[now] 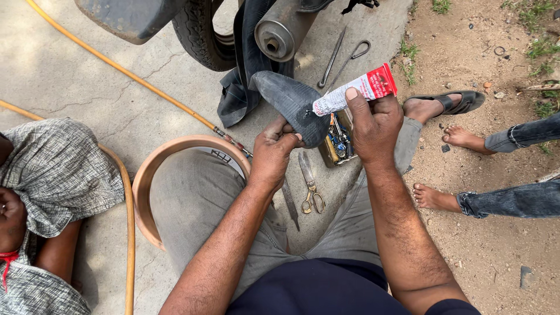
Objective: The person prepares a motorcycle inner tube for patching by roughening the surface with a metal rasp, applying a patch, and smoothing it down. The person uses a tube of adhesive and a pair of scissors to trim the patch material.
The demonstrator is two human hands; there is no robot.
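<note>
Grey trousers (198, 198) and a dark shirt fill the bottom of the view, both forearms reaching forward over the knees. Below the hands lies cracked concrete (70, 70), giving way to bare dirt with tufts of grass (501, 35) out past the right hand.

Left hand (274, 154) is clenched around a fold of black inner tube (289, 99), thumb and fingers pinching the rubber so the bulge points up. Right hand (376, 125) grips a red and white squeeze tube (356, 90), thumb pressed along its side, its nozzle end touching the rubber just beside the left fingers.

Under the hands lie scissors (311, 186), a flat file (290, 204) and a small open box of odds and ends (338, 143). Beyond them sit two metal levers (344, 55), a motorcycle tyre (201, 35) and an exhaust pipe (280, 29). A round basin (146, 181) rests by the left forearm, crossed by an orange hose (128, 76). Someone in a checked shirt (55, 169) sits further left; bare feet (464, 139) stand right of the right hand.
</note>
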